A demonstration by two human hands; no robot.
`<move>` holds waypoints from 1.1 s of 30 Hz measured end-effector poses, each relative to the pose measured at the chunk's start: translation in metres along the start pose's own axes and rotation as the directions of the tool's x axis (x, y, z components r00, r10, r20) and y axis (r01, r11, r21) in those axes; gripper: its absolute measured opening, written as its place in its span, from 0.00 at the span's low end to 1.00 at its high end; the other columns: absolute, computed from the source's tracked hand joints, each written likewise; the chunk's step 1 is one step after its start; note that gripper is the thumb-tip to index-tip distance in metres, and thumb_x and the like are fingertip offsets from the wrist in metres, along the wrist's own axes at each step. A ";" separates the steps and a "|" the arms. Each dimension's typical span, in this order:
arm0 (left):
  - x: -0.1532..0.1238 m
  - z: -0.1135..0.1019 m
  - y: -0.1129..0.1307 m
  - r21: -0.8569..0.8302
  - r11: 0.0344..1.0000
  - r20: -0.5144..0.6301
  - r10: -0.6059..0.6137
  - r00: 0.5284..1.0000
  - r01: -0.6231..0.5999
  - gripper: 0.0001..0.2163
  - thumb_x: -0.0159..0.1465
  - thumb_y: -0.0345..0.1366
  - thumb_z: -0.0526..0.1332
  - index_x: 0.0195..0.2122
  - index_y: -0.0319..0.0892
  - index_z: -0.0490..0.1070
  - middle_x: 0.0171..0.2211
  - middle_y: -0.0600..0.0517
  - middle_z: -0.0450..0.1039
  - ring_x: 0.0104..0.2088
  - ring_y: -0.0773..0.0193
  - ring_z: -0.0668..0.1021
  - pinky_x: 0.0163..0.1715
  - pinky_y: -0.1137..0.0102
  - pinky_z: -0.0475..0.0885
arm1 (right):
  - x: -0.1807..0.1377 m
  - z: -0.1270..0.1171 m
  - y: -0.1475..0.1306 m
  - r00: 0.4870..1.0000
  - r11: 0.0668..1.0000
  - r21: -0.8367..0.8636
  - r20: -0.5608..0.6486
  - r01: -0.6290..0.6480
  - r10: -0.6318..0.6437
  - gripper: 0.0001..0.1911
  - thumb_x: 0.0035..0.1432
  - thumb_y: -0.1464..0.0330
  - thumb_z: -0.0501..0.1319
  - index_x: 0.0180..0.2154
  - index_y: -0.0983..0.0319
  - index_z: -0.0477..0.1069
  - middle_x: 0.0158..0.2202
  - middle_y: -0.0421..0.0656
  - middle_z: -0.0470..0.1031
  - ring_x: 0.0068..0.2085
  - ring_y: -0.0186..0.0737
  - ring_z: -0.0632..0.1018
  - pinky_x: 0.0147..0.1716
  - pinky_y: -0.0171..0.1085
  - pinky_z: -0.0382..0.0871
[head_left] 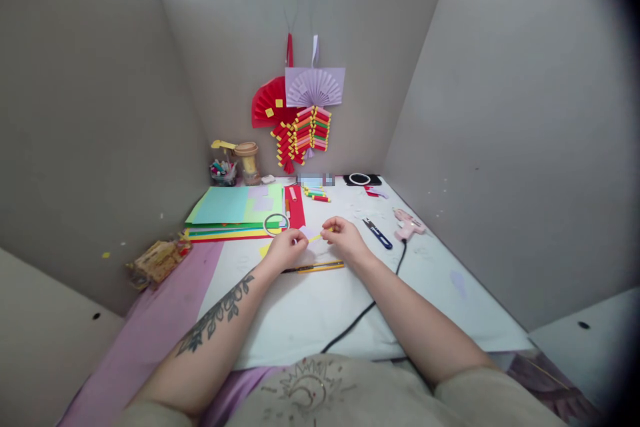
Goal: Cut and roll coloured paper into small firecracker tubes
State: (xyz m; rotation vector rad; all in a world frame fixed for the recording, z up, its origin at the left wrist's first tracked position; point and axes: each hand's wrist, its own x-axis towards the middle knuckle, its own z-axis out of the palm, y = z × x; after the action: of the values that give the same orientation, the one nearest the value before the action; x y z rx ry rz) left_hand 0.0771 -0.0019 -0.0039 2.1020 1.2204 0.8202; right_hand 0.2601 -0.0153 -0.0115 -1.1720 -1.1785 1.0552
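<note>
My left hand point(286, 247) and my right hand point(345, 236) are both curled, pinching the two ends of a small yellow paper strip point(316, 237) just above the white table sheet point(350, 300). A pale lilac paper scrap point(309, 232) lies under the strip. In front of my hands lies a yellow ruler with a pencil point(316, 267). A clear tape roll point(276, 223) sits just behind my left hand.
A stack of coloured paper sheets point(235, 212) lies at the left, a red strip point(296, 207) beside it. Blue snips point(377, 234) and a pink glue gun point(408, 225) with a black cord lie right. Paper fans and firecrackers point(300, 113) hang on the back wall. Grey partitions enclose the desk.
</note>
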 end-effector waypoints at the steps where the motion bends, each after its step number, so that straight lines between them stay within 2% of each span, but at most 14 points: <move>1: 0.000 -0.001 0.000 -0.031 0.999 -0.006 -0.016 1.000 0.016 0.09 0.54 0.36 0.54 0.24 0.39 0.71 0.23 0.54 0.71 0.26 0.66 0.70 0.28 0.73 0.63 | 0.002 -0.004 -0.002 0.999 1.000 0.028 -0.032 -0.001 0.002 0.13 0.38 0.66 0.66 0.29 0.62 0.67 0.22 0.36 0.69 0.24 0.32 0.70 0.24 0.31 0.64; 4: 0.001 -0.005 -0.002 -0.104 0.993 -0.017 -0.061 0.998 0.059 0.09 0.54 0.37 0.54 0.24 0.39 0.70 0.23 0.54 0.70 0.26 0.67 0.70 0.27 0.73 0.63 | 0.007 -0.016 -0.007 0.989 0.993 0.114 -0.141 -0.025 0.041 0.15 0.37 0.65 0.67 0.29 0.61 0.66 0.21 0.36 0.68 0.24 0.32 0.70 0.24 0.31 0.63; 6: 0.001 -0.006 -0.002 -0.117 0.990 -0.015 -0.077 0.997 0.074 0.09 0.54 0.37 0.54 0.24 0.39 0.70 0.24 0.54 0.70 0.26 0.67 0.70 0.27 0.74 0.63 | 0.007 -0.017 -0.008 0.985 0.983 0.168 -0.141 -0.077 0.101 0.15 0.37 0.65 0.67 0.30 0.61 0.67 0.23 0.37 0.69 0.24 0.31 0.70 0.23 0.31 0.63; 9: 0.001 -0.005 0.000 -0.102 0.993 -0.009 -0.064 0.998 0.063 0.10 0.56 0.38 0.53 0.26 0.38 0.70 0.24 0.54 0.69 0.26 0.67 0.69 0.26 0.74 0.62 | 0.002 -0.007 -0.006 0.977 0.954 0.213 0.009 -0.210 0.213 0.17 0.38 0.62 0.67 0.33 0.60 0.68 0.28 0.40 0.71 0.25 0.31 0.70 0.19 0.29 0.60; 11: 0.001 -0.004 0.000 -0.089 0.996 -0.002 -0.032 0.999 0.032 0.10 0.56 0.38 0.53 0.26 0.38 0.70 0.24 0.54 0.70 0.26 0.67 0.70 0.27 0.74 0.63 | 0.000 0.002 -0.004 0.965 0.944 0.206 0.102 -0.257 0.240 0.17 0.37 0.61 0.67 0.31 0.61 0.68 0.26 0.39 0.70 0.23 0.30 0.69 0.17 0.29 0.57; 14: 0.003 -0.005 -0.002 -0.059 0.998 0.025 0.013 1.000 -0.011 0.10 0.56 0.38 0.54 0.27 0.39 0.71 0.25 0.54 0.72 0.27 0.67 0.71 0.28 0.74 0.63 | 0.001 0.010 -0.001 0.973 0.959 0.187 0.127 -0.214 0.193 0.15 0.35 0.62 0.68 0.24 0.62 0.67 0.20 0.36 0.66 0.21 0.29 0.66 0.16 0.28 0.55; 19: 0.006 -0.010 -0.010 0.101 0.995 -0.017 -0.024 1.000 0.025 0.10 0.57 0.38 0.54 0.27 0.40 0.72 0.27 0.52 0.74 0.29 0.65 0.72 0.29 0.73 0.63 | 0.009 0.000 0.000 0.989 0.970 0.195 -0.005 -0.146 0.150 0.15 0.34 0.64 0.68 0.23 0.62 0.64 0.19 0.36 0.67 0.21 0.30 0.69 0.17 0.28 0.58; 25: 0.005 -0.003 -0.011 0.315 0.949 0.055 -0.035 0.998 0.016 0.08 0.56 0.37 0.57 0.33 0.44 0.74 0.32 0.52 0.77 0.31 0.63 0.75 0.29 0.73 0.63 | 0.011 0.002 0.011 0.976 0.980 0.048 0.110 -0.195 0.188 0.15 0.36 0.65 0.67 0.23 0.62 0.63 0.16 0.36 0.69 0.17 0.29 0.68 0.17 0.29 0.61; 30: 0.007 0.002 -0.012 0.302 0.953 0.071 -0.052 0.996 0.028 0.06 0.54 0.34 0.59 0.33 0.45 0.73 0.32 0.53 0.77 0.33 0.63 0.76 0.27 0.74 0.63 | 0.014 0.010 0.018 0.990 0.995 -0.075 0.121 -0.069 0.077 0.12 0.40 0.65 0.65 0.24 0.61 0.63 0.14 0.33 0.65 0.15 0.28 0.63 0.14 0.28 0.54; 33: 0.009 0.003 -0.014 0.280 0.959 0.069 -0.058 0.996 0.037 0.06 0.53 0.33 0.59 0.32 0.44 0.74 0.31 0.53 0.77 0.33 0.63 0.76 0.28 0.74 0.64 | 0.017 0.010 0.021 0.993 0.993 -0.116 0.119 -0.005 0.019 0.11 0.40 0.65 0.64 0.25 0.61 0.64 0.16 0.33 0.65 0.17 0.28 0.63 0.16 0.29 0.54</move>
State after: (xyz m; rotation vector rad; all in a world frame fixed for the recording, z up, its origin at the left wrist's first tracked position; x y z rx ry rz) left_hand 0.0746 0.0114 -0.0143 2.2918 1.4072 0.5666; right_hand 0.2518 0.0046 -0.0300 -1.2208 -1.3429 1.0906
